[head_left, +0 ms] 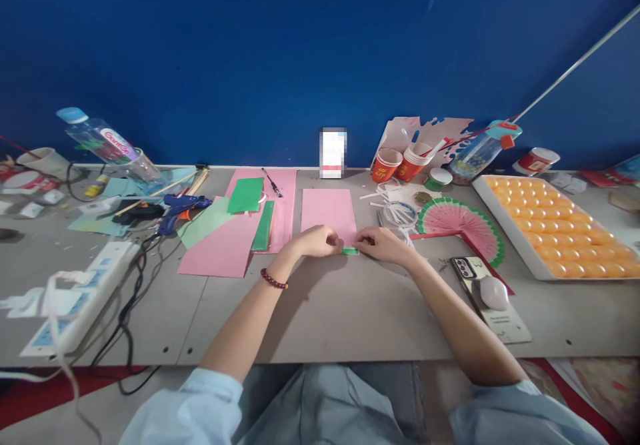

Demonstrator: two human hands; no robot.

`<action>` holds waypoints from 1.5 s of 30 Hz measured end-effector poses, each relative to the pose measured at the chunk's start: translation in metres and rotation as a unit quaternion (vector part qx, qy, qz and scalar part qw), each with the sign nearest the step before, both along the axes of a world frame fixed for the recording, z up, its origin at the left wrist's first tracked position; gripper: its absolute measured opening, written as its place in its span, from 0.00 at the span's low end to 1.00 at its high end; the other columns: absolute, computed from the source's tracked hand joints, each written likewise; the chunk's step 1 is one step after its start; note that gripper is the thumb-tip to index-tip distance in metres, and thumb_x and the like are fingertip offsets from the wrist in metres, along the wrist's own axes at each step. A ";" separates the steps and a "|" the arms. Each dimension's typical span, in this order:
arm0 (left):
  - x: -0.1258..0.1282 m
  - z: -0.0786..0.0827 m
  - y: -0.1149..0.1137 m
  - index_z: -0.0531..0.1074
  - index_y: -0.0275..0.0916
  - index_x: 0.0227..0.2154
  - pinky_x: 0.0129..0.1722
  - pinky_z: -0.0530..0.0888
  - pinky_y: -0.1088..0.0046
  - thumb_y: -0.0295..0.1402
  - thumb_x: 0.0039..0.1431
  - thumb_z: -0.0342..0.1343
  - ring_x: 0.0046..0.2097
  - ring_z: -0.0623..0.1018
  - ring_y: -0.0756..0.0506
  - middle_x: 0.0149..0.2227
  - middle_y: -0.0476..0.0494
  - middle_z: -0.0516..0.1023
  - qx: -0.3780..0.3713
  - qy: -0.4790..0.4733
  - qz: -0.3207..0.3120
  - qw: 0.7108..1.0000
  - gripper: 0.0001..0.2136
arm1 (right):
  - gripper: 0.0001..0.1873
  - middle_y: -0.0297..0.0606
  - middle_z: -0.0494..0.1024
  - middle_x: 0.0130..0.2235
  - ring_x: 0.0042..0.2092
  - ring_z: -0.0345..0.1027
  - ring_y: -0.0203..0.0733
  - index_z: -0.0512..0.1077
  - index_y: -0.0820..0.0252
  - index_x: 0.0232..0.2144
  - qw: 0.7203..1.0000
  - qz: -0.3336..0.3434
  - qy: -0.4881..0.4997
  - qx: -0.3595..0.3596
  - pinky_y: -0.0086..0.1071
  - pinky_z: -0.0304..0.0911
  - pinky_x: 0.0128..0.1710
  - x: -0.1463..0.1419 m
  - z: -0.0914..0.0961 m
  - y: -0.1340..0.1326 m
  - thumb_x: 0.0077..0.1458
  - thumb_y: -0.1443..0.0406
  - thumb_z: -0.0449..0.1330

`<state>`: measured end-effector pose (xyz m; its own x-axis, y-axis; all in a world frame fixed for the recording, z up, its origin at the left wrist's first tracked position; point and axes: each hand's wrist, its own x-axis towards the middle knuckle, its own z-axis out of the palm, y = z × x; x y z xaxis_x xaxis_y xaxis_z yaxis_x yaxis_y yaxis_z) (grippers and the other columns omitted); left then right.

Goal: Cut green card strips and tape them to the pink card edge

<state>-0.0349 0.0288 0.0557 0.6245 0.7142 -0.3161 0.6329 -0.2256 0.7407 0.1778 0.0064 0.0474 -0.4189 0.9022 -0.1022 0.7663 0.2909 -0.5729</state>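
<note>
A pink sheet of paper (327, 208) lies flat in front of me, with a narrow green paper strip (350, 251) along its near edge. My left hand (320, 240) has its fingers curled and pressed together at the near left of that edge. At the near right corner, my right hand (381, 245) pinches the edge beside the strip's end. Both hands hide much of the edge, and the fingertips of the left are partly covered. Left of the sheet are more pink paper (225, 248), green paper pieces (246, 195) and a pen (273, 182).
On the left sit a blue glue gun (183, 210), a power strip (87, 301) with cables and a plastic bottle (115, 145). To the right are red paper cups (387, 165), a watermelon-patterned fan (463, 225), a phone (475, 285) and a tray of orange balls (555, 225). A lit screen (333, 151) stands at the back.
</note>
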 end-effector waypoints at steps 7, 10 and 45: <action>-0.004 0.004 0.004 0.71 0.36 0.23 0.25 0.59 0.76 0.36 0.48 0.54 0.26 0.64 0.52 0.23 0.52 0.68 -0.049 -0.059 -0.014 0.997 0.08 | 0.09 0.37 0.74 0.29 0.31 0.64 0.38 0.74 0.60 0.29 0.999 0.023 0.004 0.032 0.29 0.56 0.31 -0.003 -0.005 -0.004 0.52 0.68 0.53; -0.004 0.002 0.002 0.71 0.36 0.22 0.24 0.59 0.76 0.35 0.47 0.53 0.25 0.64 0.52 0.22 0.52 0.68 -0.025 -0.026 -0.005 0.999 0.08 | 0.09 0.39 0.74 0.30 0.35 0.65 0.41 0.73 0.60 0.30 0.994 0.021 0.021 0.109 0.32 0.58 0.36 -0.011 -0.009 -0.007 0.50 0.71 0.53; -0.011 0.008 0.006 0.67 0.37 0.22 0.26 0.55 0.74 0.35 0.48 0.51 0.25 0.60 0.52 0.22 0.53 0.61 -0.045 -0.086 0.037 0.995 0.07 | 0.10 0.39 0.77 0.34 0.34 0.68 0.38 0.75 0.60 0.29 0.980 0.039 0.188 -0.048 0.30 0.63 0.34 -0.002 -0.002 -0.001 0.52 0.61 0.58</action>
